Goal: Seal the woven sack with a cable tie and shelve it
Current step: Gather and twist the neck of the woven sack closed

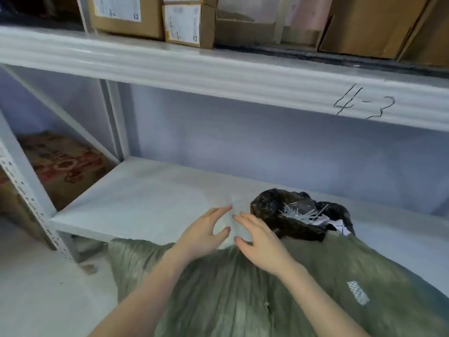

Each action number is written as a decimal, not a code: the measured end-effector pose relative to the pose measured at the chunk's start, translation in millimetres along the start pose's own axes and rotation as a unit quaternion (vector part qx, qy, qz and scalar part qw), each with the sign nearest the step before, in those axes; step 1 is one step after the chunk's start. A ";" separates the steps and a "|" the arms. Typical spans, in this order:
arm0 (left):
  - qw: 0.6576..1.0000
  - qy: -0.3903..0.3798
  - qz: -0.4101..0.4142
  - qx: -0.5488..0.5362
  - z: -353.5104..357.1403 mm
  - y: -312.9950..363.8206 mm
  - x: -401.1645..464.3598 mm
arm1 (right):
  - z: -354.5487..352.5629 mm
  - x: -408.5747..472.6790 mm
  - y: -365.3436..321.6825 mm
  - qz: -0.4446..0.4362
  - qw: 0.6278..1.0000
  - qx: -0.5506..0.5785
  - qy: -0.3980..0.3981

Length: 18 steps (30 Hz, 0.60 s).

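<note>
Both grips hang apart from the work as we look down: our left hand (pixel 202 235) and right hand (pixel 258 242) hover with fingers loosely spread and tips facing each other, just above the sack's (pixel 243 288) top edge. Something pale and blurred lies between the fingertips; we cannot tell whether it is a cable tie or only the shelf showing through, and we cannot say that either hand pinches anything.

Nearest us, the green sack fills the lower frame, its fabric pleated toward the point under our hands, which suggests the mouth is gathered. We see no tie closed around it, so we judge the sealing not yet done, or at most just starting.

Beyond the hands, the lower shelf (pixel 145 200) stands bare on the left, and the sack leans against its front edge, not yet on it. On the shelf to the right sits a black bag (pixel 279 222) holding white ties (pixel 301 214). Farther up, boxes (pixel 184 21) line the upper shelf. Shelving remains wholly ahead.
</note>
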<state>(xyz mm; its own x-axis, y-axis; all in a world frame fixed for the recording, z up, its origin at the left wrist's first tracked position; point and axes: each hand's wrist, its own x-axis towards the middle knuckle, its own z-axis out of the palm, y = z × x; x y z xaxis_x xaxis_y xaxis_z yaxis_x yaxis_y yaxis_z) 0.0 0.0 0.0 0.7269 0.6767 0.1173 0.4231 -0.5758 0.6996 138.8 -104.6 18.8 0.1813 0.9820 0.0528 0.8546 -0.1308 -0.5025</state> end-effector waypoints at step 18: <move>0.985 0.044 -0.122 0.110 88.0 -70.3 2.1 | 96.7 25.2 60.5 0.063 0.996 -0.060 -0.022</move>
<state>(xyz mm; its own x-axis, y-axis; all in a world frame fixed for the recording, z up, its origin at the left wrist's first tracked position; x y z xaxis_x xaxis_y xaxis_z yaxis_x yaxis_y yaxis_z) 19.4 1.5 -110.9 0.5432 0.8390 0.0328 0.6932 -0.4702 0.5462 148.0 -74.6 -93.7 0.2719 0.9613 -0.0442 0.8790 -0.2668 -0.3951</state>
